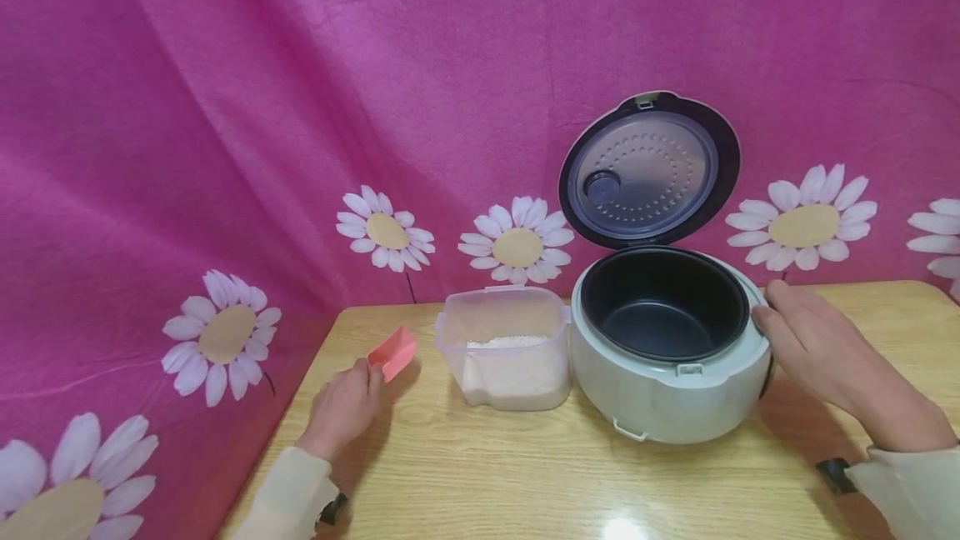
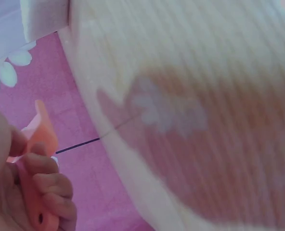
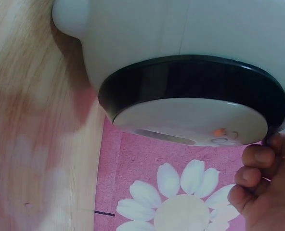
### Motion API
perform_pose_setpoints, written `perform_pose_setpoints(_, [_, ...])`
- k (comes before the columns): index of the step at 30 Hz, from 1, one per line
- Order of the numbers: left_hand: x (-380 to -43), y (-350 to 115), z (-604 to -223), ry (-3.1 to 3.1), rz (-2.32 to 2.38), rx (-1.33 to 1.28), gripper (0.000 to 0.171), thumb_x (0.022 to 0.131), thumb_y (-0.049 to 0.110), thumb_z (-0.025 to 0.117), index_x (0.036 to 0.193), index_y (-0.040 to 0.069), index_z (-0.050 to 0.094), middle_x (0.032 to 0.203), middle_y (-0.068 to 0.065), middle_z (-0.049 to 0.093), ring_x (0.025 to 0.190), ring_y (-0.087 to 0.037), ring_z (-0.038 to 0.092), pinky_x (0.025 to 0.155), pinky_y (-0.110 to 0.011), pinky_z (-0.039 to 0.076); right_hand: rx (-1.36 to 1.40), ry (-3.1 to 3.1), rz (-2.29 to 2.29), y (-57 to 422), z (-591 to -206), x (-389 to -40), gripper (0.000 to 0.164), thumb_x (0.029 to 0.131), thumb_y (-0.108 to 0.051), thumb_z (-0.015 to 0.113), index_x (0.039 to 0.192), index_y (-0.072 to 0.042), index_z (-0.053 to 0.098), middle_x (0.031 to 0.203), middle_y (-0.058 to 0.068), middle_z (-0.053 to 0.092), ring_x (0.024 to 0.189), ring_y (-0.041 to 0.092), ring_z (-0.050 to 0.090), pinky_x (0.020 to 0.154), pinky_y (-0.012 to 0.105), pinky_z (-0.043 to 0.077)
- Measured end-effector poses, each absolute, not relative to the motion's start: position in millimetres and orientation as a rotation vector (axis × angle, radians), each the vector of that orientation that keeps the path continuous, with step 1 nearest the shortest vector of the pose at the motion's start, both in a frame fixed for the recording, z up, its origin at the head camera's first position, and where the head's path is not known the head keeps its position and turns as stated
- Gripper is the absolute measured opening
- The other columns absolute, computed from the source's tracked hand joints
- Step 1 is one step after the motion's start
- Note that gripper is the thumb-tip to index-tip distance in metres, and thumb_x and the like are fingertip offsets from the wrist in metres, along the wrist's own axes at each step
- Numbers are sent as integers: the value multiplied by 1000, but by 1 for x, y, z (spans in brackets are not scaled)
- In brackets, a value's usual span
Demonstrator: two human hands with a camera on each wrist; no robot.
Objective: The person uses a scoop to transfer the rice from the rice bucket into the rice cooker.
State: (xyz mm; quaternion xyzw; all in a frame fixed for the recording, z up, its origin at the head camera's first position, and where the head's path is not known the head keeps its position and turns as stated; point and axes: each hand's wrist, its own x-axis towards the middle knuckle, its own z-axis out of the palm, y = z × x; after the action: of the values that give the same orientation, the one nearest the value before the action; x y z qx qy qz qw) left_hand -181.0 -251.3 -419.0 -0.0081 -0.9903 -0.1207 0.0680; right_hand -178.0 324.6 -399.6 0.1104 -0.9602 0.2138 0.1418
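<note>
My left hand (image 1: 347, 407) grips a pink scoop (image 1: 393, 352) by its handle, held to the left of the plastic tub. In the left wrist view the fingers (image 2: 51, 183) curl round the scoop's handle (image 2: 35, 202), which has a hole at its end. A translucent tub (image 1: 517, 373) holds white rice (image 1: 510, 342). Beside it stands a white rice cooker (image 1: 667, 407), its lid (image 1: 652, 165) raised and its dark inner pot (image 1: 652, 327) bare inside. My right hand (image 1: 817, 348) holds the cooker's right side at the rim, fingers curled near its dark-edged side (image 3: 195, 77) in the right wrist view.
Everything stands on a light wooden table (image 1: 480, 482). A magenta cloth (image 1: 450, 65) with large daisies hangs close behind it and along the left side. The raised lid leans back near the cloth. A dark band (image 1: 836, 475) shows at the right sleeve.
</note>
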Motion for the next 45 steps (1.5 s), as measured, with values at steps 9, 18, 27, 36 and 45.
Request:
perform_pose_setpoints(9, [-184, -249, -394, -2796, -335, -169, 32, 105, 16, 41, 76, 7, 48, 62, -5, 44, 55, -20, 45, 51, -38, 41, 364, -2672, 545, 326, -401, -179, 10, 96, -13, 59, 101, -6, 54, 88, 7, 51, 89, 23, 45, 67, 36, 41])
perform_pose_setpoints(18, [-193, -241, -373, -2747, -346, -257, 31, 102, 13, 44, 70, 11, 45, 63, -1, 38, 55, -18, 38, 55, -35, 40, 358, -2657, 529, 326, -403, -179, 8, 95, -11, 58, 99, -5, 53, 86, 6, 50, 87, 24, 45, 67, 37, 40])
perform_pose_setpoints(27, [-198, -231, -357, -2716, -307, -256, 36, 104, 20, 44, 70, 10, 44, 62, -3, 39, 50, -19, 39, 48, -31, 33, 349, -2663, 549, 325, -402, -178, 9, 97, -12, 57, 102, -5, 53, 88, 7, 50, 88, 23, 45, 66, 33, 40])
perform_pose_setpoints(36, [-205, -220, -343, -2696, -246, -317, 30, 102, 20, 48, 74, 9, 45, 58, -1, 37, 48, -20, 39, 48, -31, 35, 343, -2682, 557, 325, -402, -178, 12, 97, -14, 59, 103, -6, 52, 87, 6, 50, 87, 21, 45, 63, 27, 39])
perform_pose_setpoints(45, [-209, -207, -333, -2696, -189, -421, 30, 103, 20, 47, 74, 10, 48, 59, -1, 43, 46, -17, 40, 46, -31, 37, 351, -2681, 576, 324, -403, -178, 12, 97, -14, 59, 104, -6, 53, 87, 6, 51, 86, 21, 45, 64, 28, 39])
